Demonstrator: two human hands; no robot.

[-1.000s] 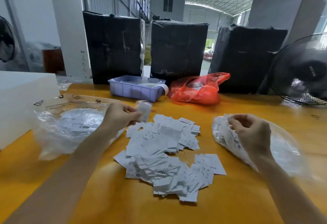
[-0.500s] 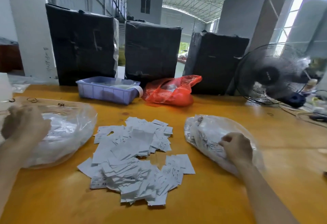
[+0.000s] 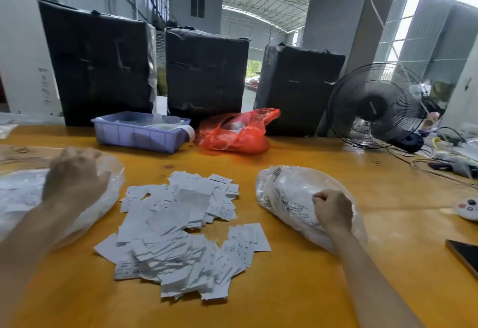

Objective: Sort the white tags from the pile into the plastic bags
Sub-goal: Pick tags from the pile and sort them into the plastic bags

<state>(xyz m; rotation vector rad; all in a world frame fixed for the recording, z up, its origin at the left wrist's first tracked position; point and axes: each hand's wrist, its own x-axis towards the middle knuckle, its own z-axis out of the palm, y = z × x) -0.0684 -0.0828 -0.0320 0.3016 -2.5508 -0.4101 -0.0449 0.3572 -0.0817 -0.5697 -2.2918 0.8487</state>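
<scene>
A pile of white tags (image 3: 181, 229) lies loose on the yellow table between two clear plastic bags. The left plastic bag (image 3: 113, 172) holds tags; my left hand (image 3: 75, 175) hovers over it, motion-blurred, thumb spread, fingers relaxed, with no tag visible in it. The right plastic bag (image 3: 284, 188), also filled with printed tags, lies right of the pile. My right hand (image 3: 332, 211) is curled into a fist on its near side, pinching the plastic.
A blue tray (image 3: 139, 133) and a red plastic bag (image 3: 232, 136) sit behind the pile, before three black-wrapped boxes (image 3: 204, 74). A black fan (image 3: 375, 107) and cables stand at the right. A phone (image 3: 465, 255) and a small white device (image 3: 468, 208) lie at the right edge.
My left hand carried a tag from above the pile to the left bag, then swung back right without it. My right hand dropped lower on the right bag and stayed clenched there.
</scene>
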